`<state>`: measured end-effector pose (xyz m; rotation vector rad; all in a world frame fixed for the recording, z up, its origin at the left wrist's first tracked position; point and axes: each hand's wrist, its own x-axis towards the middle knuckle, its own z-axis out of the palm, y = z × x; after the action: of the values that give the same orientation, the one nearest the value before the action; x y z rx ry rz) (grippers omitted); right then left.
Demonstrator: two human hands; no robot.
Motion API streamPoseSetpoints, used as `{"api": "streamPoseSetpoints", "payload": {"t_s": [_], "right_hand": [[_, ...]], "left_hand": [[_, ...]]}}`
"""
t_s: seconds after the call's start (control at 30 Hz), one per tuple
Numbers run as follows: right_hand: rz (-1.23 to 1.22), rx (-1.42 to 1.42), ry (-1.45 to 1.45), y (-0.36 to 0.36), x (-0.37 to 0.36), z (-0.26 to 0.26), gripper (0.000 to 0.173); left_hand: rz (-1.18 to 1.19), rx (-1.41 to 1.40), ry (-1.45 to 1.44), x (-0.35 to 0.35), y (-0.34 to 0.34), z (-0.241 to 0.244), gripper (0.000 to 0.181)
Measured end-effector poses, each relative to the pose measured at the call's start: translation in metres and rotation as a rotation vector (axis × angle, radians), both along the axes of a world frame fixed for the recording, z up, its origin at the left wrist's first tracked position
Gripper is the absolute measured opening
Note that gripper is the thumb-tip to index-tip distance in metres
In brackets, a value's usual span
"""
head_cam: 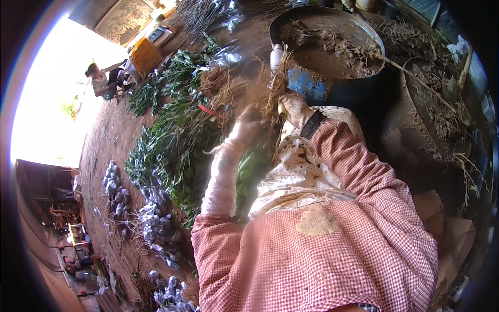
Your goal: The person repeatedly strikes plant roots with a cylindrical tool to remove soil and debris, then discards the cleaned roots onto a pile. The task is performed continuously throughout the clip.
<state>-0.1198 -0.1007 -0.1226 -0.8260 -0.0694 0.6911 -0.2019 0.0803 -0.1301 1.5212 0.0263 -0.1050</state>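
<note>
My left hand (pixel 251 117), its forearm wrapped in clear plastic, is closed around a bundle of leafy plants by the base of its brown roots (pixel 273 87). On the other side of these roots is my right hand (pixel 293 107), in a dirty knit glove, with bent fingers at the bundle; what it grips is partly hidden. Green leaves (pixel 249 171) hang below my left hand, blurred. Just beyond the roots stands a white bottle (pixel 276 56), beside a blue drum (pixel 312 85) that holds thick brown mud (pixel 331 50).
Leafy plants with bare roots (pixel 175 136) lie in a heap at the left. Foil-wrapped bundles (pixel 154 222) rest on the dirt floor. Muddy root debris (pixel 436 97) surrounds the drum's right side. A person (pixel 102 82) sits at the far left, near a yellow box (pixel 145 56).
</note>
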Motion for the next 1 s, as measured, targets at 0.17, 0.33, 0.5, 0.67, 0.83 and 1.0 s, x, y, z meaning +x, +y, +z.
{"api": "streamPoseSetpoints", "payload": {"t_s": [0.17, 0.33, 0.5, 0.67, 0.83, 1.0], "right_hand": [[0.080, 0.102, -0.246, -0.024, 0.002, 0.020, 0.012], [0.222, 0.270, -0.227, -0.047, 0.022, -0.009, 0.021], [0.246, 0.265, -0.342, -0.061, 0.015, 0.051, 0.039], [0.120, 0.111, -0.426, -0.048, 0.025, 0.062, 0.060], [0.008, 0.147, -0.369, -0.029, 0.019, 0.056, 0.057], [0.126, 0.061, -0.179, -0.056, -0.004, 0.079, 0.040]], "left_hand": [[0.117, -0.102, 0.259, 0.017, -0.008, 0.038, 0.038], [-0.123, -0.009, -0.108, 0.033, 0.006, 0.071, 0.036], [-0.123, -0.175, -0.213, 0.037, 0.017, 0.084, 0.038], [0.035, 0.047, -0.325, 0.039, -0.031, 0.066, 0.029], [-0.050, -0.521, 0.046, 0.029, -0.007, 0.007, 0.029], [0.109, -0.505, -0.155, 0.030, -0.020, 0.069, 0.030]]}}
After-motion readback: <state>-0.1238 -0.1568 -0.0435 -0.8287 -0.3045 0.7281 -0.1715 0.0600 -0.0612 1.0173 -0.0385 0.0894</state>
